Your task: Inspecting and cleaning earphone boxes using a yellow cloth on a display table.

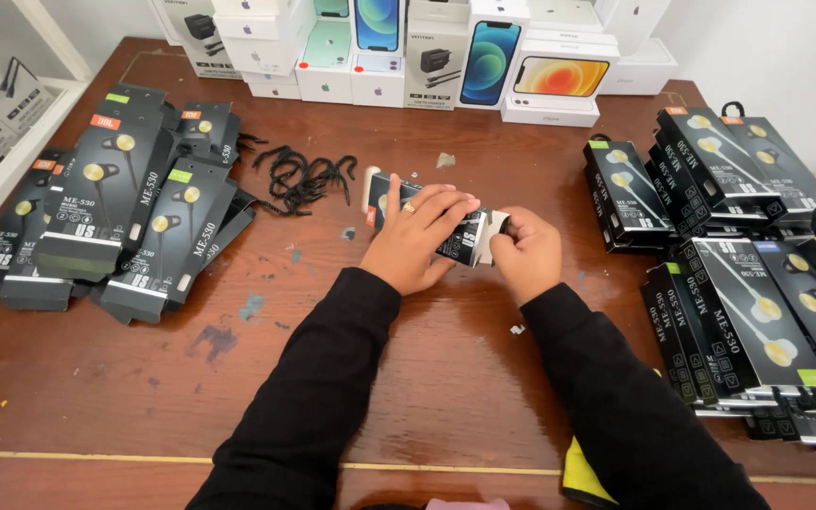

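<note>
Nearest to me, two black sleeves reach out over the worn wooden table (238,378). The left hand (415,236) lies flat across the top of a slim black earphone box (460,241), fingers spread and pressing it down at the middle of the table; a ring shows on one finger. The right hand (524,253) pinches the box's right end, fingers curled tight at its white flap.

The box looks light, a thin stiff card sleeve that would crease if squeezed hard, and glossy enough to slip. I judge the long edges the safest hold, with the end flap the weak spot.

To the left lies a loose heap of matching boxes (115,208); to the right, tidier stacks of boxes (729,255) lean in rows. Just beyond the hands sits a tangle of small black hooks (299,178). Farthest off, against the wall, stand white phone cartons (446,52), some showing coloured screens.
</note>
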